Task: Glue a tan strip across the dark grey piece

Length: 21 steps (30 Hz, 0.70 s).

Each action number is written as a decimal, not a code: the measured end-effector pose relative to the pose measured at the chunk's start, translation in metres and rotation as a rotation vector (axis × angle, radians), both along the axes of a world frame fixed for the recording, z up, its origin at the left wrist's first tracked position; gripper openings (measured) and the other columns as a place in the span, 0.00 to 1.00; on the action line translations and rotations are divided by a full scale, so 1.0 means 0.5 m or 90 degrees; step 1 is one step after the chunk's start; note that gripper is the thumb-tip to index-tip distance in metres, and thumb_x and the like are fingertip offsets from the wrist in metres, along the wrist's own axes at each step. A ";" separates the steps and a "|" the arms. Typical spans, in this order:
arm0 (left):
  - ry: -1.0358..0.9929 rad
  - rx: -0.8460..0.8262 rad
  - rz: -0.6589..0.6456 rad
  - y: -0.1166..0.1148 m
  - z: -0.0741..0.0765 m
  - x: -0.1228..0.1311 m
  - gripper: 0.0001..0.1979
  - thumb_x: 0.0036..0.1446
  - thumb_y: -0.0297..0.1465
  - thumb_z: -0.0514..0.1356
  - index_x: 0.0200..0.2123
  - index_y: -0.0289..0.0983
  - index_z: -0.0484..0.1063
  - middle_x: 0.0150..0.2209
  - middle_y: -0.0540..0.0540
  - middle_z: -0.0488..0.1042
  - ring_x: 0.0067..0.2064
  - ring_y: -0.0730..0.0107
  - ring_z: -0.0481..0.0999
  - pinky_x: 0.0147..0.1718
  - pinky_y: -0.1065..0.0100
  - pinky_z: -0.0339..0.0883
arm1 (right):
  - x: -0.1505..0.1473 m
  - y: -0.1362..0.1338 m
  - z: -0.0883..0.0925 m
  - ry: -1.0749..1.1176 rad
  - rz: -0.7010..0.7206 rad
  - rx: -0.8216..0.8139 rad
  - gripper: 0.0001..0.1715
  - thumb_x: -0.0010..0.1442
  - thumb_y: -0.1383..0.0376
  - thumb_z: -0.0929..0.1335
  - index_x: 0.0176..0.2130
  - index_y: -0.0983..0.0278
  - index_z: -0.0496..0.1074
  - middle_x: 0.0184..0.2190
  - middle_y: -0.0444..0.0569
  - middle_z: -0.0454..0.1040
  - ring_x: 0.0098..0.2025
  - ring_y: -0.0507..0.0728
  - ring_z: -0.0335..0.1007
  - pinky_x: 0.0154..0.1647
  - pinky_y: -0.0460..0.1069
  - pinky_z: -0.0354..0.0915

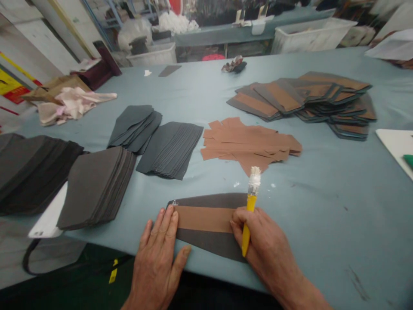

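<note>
A dark grey panel (209,245) lies at the table's near edge with a brown strip (204,218) running lengthwise across its middle. My left hand (159,254) rests flat on the left end of both, fingers spread and holding nothing. At the right end, my right hand (266,241) is closed around a yellow-handled brush (251,202), its whitish bristles pointing away from me. The curled fingers of that hand also touch the strip's right end. Behind the panel is a loose pile of brown strips (248,140).
Stacks of dark panels (93,185) stand at the left, with blue-grey stacks (171,148) beside them. Panels with brown strips (306,97) are heaped at the back right. A white board (398,144) lies at the right edge, pinkish cloth (72,103) at the back left.
</note>
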<state>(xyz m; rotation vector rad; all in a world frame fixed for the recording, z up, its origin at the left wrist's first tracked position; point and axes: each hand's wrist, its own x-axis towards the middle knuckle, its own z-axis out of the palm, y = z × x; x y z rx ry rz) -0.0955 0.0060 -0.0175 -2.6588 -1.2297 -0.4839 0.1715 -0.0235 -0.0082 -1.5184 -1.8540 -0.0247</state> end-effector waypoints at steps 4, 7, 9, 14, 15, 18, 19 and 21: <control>-0.015 0.015 0.025 -0.002 -0.005 -0.001 0.33 0.74 0.34 0.53 0.76 0.26 0.53 0.74 0.31 0.62 0.81 0.59 0.44 0.77 0.56 0.36 | -0.001 -0.003 0.001 -0.013 0.005 0.038 0.11 0.72 0.75 0.64 0.41 0.59 0.64 0.36 0.48 0.77 0.34 0.56 0.73 0.37 0.49 0.70; -0.022 0.023 0.039 -0.005 -0.011 0.005 0.33 0.74 0.34 0.53 0.76 0.27 0.53 0.74 0.32 0.62 0.80 0.56 0.48 0.77 0.55 0.39 | 0.000 -0.006 0.005 -0.037 0.007 0.070 0.10 0.72 0.74 0.66 0.42 0.59 0.65 0.42 0.51 0.81 0.37 0.58 0.76 0.39 0.51 0.72; -0.022 0.026 0.046 -0.006 -0.017 0.008 0.32 0.75 0.36 0.52 0.76 0.27 0.53 0.74 0.32 0.62 0.79 0.52 0.52 0.76 0.54 0.41 | 0.001 -0.006 0.010 -0.063 -0.002 0.079 0.09 0.72 0.73 0.66 0.42 0.59 0.65 0.45 0.53 0.83 0.40 0.59 0.78 0.41 0.53 0.73; -0.085 0.030 0.067 -0.008 -0.012 0.009 0.31 0.75 0.36 0.52 0.75 0.29 0.55 0.74 0.31 0.61 0.75 0.46 0.61 0.72 0.49 0.54 | -0.007 0.016 0.025 -0.089 0.005 0.075 0.06 0.72 0.71 0.65 0.44 0.59 0.67 0.52 0.55 0.82 0.48 0.62 0.79 0.51 0.56 0.75; -0.126 0.021 0.068 -0.013 -0.006 0.004 0.30 0.75 0.35 0.53 0.75 0.31 0.56 0.73 0.31 0.63 0.74 0.47 0.64 0.70 0.49 0.59 | -0.011 0.025 0.026 -0.088 0.009 0.071 0.06 0.72 0.71 0.66 0.44 0.59 0.67 0.52 0.55 0.82 0.48 0.62 0.79 0.51 0.57 0.75; -0.271 -0.005 0.049 -0.044 0.007 -0.017 0.23 0.71 0.28 0.59 0.67 0.39 0.67 0.62 0.37 0.77 0.63 0.56 0.78 0.61 0.56 0.73 | -0.026 0.055 0.019 -0.091 0.018 0.051 0.06 0.70 0.71 0.67 0.44 0.59 0.68 0.50 0.55 0.83 0.47 0.63 0.79 0.49 0.57 0.75; -0.312 -0.022 0.042 -0.061 0.008 -0.024 0.20 0.69 0.27 0.60 0.63 0.42 0.71 0.56 0.40 0.81 0.57 0.59 0.81 0.58 0.59 0.76 | -0.031 0.064 0.015 -0.091 0.022 0.046 0.07 0.69 0.72 0.68 0.44 0.59 0.68 0.50 0.55 0.83 0.47 0.64 0.79 0.48 0.57 0.75; -0.389 -0.089 0.057 -0.102 0.000 -0.029 0.13 0.69 0.28 0.61 0.54 0.45 0.76 0.46 0.46 0.84 0.47 0.62 0.85 0.49 0.64 0.80 | -0.038 0.076 0.007 -0.091 0.033 0.037 0.09 0.66 0.73 0.68 0.43 0.59 0.67 0.50 0.55 0.83 0.47 0.65 0.79 0.48 0.58 0.75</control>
